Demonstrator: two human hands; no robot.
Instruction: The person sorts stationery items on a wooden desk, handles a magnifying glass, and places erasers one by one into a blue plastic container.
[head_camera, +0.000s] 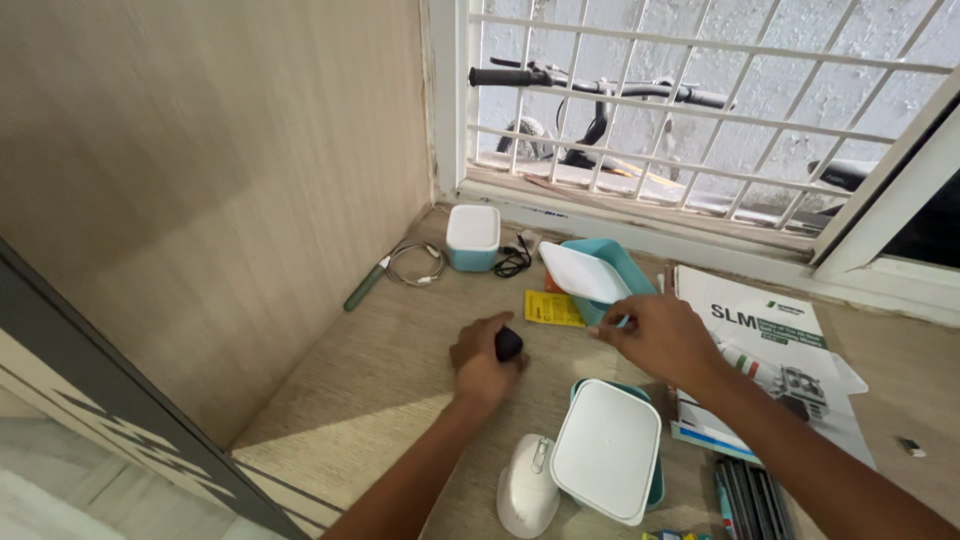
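Observation:
My left hand rests on the wooden desk with its fingers closed round a small black object. My right hand reaches to an open teal box and pinches the edge of its white lid, which is tilted up over the box. A yellow card lies just in front of that box, between my two hands.
A closed teal box with white lid and a white mouse lie near me. A small teal box, coiled cables, a green pen, a printed booklet and pencils are around. Barred window behind.

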